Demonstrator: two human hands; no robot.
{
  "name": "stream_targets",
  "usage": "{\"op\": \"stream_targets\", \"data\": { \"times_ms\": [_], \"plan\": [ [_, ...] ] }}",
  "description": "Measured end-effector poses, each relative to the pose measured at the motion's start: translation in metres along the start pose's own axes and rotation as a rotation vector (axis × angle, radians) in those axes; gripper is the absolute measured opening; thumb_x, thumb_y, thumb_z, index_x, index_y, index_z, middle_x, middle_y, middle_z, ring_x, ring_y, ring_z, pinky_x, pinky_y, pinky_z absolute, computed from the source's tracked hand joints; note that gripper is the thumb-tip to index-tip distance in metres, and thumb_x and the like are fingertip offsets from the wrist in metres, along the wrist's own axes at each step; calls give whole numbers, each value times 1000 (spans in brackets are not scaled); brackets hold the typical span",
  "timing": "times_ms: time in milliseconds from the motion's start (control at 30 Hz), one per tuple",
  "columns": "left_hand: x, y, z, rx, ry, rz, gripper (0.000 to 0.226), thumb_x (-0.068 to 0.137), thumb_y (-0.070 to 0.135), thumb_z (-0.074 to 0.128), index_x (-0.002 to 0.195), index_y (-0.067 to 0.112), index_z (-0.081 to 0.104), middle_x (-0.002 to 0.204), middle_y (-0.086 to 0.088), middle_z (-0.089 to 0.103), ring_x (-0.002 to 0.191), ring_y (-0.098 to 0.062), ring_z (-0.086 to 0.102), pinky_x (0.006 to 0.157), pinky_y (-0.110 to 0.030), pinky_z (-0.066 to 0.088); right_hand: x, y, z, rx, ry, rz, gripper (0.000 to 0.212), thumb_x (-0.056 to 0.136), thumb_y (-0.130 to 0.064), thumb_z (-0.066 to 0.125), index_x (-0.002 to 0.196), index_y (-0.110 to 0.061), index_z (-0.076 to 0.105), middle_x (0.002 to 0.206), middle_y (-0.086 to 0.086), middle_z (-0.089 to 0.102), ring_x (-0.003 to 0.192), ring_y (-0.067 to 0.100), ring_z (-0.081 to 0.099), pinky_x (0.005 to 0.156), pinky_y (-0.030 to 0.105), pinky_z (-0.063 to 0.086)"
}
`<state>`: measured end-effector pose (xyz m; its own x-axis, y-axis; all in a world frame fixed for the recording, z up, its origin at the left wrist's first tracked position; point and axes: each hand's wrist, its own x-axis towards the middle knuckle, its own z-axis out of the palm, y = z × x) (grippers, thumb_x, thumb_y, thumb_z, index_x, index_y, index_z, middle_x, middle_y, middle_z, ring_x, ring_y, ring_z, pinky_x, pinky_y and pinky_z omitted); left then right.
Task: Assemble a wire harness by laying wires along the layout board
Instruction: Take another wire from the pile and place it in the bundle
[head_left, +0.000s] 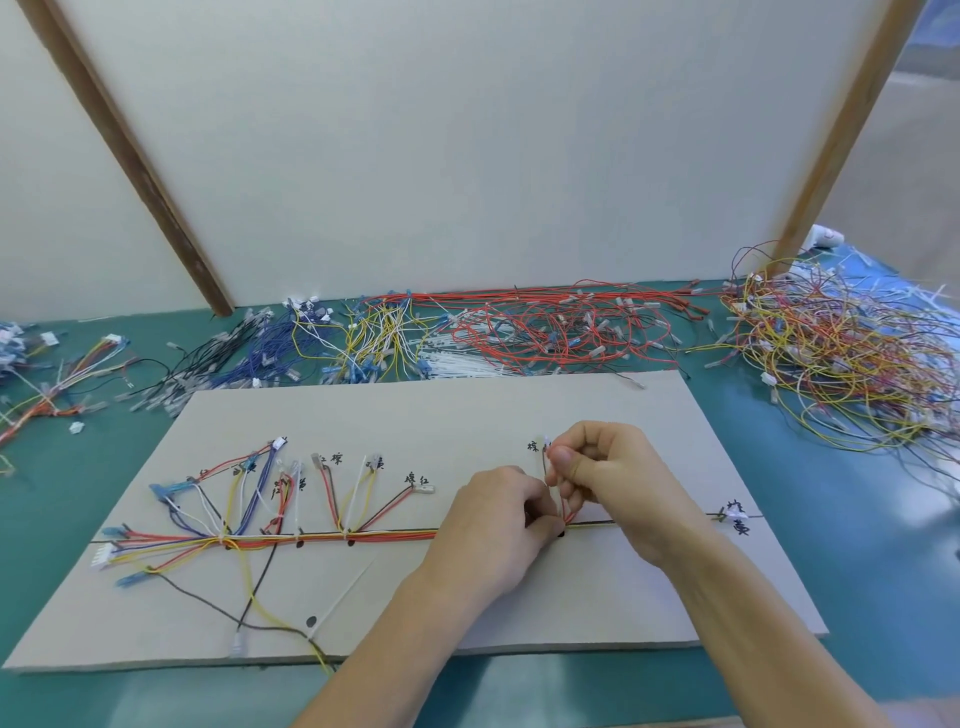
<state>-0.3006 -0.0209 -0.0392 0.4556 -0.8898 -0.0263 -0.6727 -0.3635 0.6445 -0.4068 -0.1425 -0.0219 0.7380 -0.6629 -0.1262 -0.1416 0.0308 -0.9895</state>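
Bare layout board (597, 405) between the hands and the red wire pile (561, 332) behind it.

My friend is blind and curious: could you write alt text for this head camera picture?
Two hands, the left hand and the right hand, pinch thin wires at the main bundle on a grey layout board. Piles of loose coloured wires lie behind on a green table.

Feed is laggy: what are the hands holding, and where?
Both the left hand and right hand pinch thin red wires at the branch off the trunk.
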Motion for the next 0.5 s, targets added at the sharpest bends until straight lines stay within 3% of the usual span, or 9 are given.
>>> {"op": "stream_targets", "data": {
  "times_ms": [67,133,233,300,333,400,467,500],
  "plan": [
    [2,1,-3,22,-30,11,9,88,32,76,80,27,74,79,17,60,73,-3,60,63,-18,40,4,-7,-15,-14,-68,5,11,98,-2,64,89,-3,71,72,8,72,57,15,60,52,25,54],
    [6,2,-9,21,-81,-4,6,86,31,76,82,26,78,73,15,66,70,-2,63,62,-18,44,14,-13,-36,-96,25,-47,12,99,-5,63,102,-10,74,80,3,75,61,12,62,53,23,51],
    [17,-1,-20,-69,-71,-45,11,88,23,74,80,30,77,63,20,68,57,5,61,50,-8,39,28,-14,-68,-497,207,-111,31,101,-8,59,115,-32,72,97,-9,73,71,12,62,63,24,46],
    [27,0,-27,-105,7,-57,13,92,19,70,91,29,78,73,20,70,63,6,62,44,-7,36,35,-8,-76,-724,84,-91,44,100,-3,54,123,-38,69,110,-11,66,81,12,60,70,24,44],
    [33,1,-30,-110,35,-56,15,94,18,68,100,27,78,86,17,73,72,2,65,48,-10,42,38,-3,-76,-812,0,-79,47,99,-1,53,126,-36,68,114,-8,62,86,13,58,74,24,42],
    [45,5,-32,-56,58,-37,26,96,15,65,117,27,74,111,9,72,94,-12,68,74,-26,56,45,2,-73,-947,-90,-84,42,97,-1,59,125,-31,70,118,-2,55,89,12,52,82,25,38],
    [59,9,-29,49,16,3,35,97,13,64,129,27,68,127,4,67,110,-20,64,99,-35,51,52,-1,-73,-995,-95,-118,27,95,-7,67,109,-29,75,116,0,55,81,8,49,83,27,38],
    [65,10,-27,99,-24,23,37,98,14,64,133,27,66,131,2,63,115,-22,62,103,-37,49,54,-4,-74,-1006,-99,-131,21,93,-10,71,100,-29,75,113,0,57,78,4,49,81,27,40]
  ]
}}
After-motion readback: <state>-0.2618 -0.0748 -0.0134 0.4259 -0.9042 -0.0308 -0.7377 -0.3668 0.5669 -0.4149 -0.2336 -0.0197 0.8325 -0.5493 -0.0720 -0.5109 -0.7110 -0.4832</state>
